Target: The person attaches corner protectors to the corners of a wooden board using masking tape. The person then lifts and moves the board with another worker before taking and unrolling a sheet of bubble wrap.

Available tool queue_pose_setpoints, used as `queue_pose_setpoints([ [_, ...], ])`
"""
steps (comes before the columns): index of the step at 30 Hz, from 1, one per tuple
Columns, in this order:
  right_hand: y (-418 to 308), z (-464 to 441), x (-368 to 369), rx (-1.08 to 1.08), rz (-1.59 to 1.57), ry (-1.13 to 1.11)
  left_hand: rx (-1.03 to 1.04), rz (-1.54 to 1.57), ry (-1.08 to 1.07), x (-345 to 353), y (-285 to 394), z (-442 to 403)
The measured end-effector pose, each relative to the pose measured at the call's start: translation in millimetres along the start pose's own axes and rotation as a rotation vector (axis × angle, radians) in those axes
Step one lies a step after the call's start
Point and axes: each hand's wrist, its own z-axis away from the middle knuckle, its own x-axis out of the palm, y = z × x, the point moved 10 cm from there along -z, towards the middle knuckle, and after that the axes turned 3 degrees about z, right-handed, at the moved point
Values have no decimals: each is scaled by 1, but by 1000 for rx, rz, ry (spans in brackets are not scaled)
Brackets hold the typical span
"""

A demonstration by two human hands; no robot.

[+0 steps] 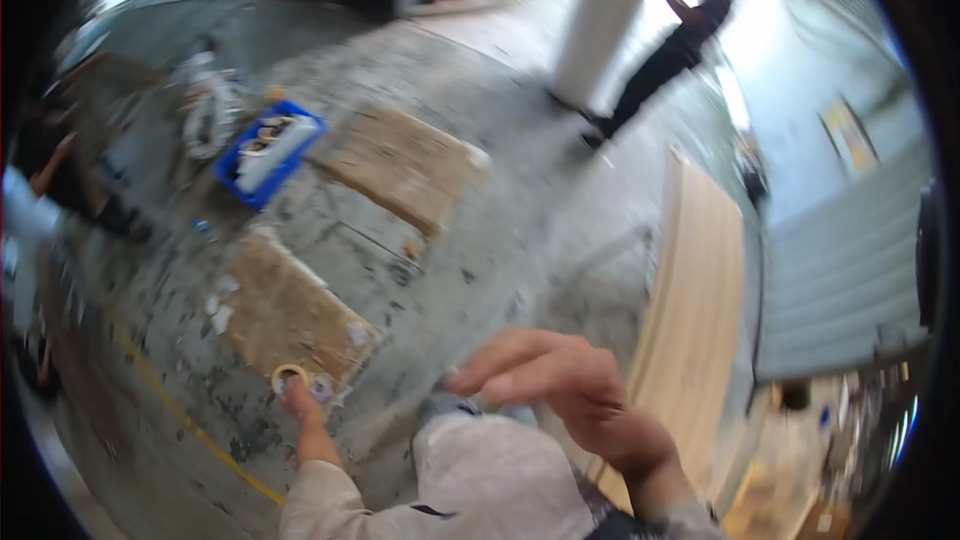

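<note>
My left hand [306,418] is low on the left, closed on a roll of tape [279,377]. The tape is pale yellow and ring-shaped, and part of it is hidden by my fingers. Below it in the view lies a worn brown board [275,310] on the floor. My right hand [565,380] is raised in front of my body, somewhat smeared by motion. Its fingers stretch out to the left, and nothing shows in them.
A second brown board [400,165] lies beyond, beside a blue crate [270,150] of loose items. At right stand long wooden panels [690,300]. A person [680,50] at the back handles a tall white roll [600,30]. Another person [70,160] is at far left.
</note>
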Motion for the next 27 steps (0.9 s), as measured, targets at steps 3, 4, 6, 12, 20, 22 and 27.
queue_pose_setpoints([
  [3,108,75,-49,351,315,142,-42,-12,63,-20,7,3],
  [4,150,121,-70,539,407,239,-36,-17,79,-24,6,3],
  [6,224,246,-122,739,542,373,-83,-37,-18,-19,0,4],
  [12,271,502,-183,1421,1121,188,-177,-52,-171,-19,-4,0],
  [20,291,508,-177,1529,997,276,-132,-64,-104,-17,3,0],
  [22,295,501,-175,1500,982,290,-144,-61,-109,-17,3,4],
  [27,302,490,-171,1457,951,315,-115,-63,-67,-18,4,7],
])
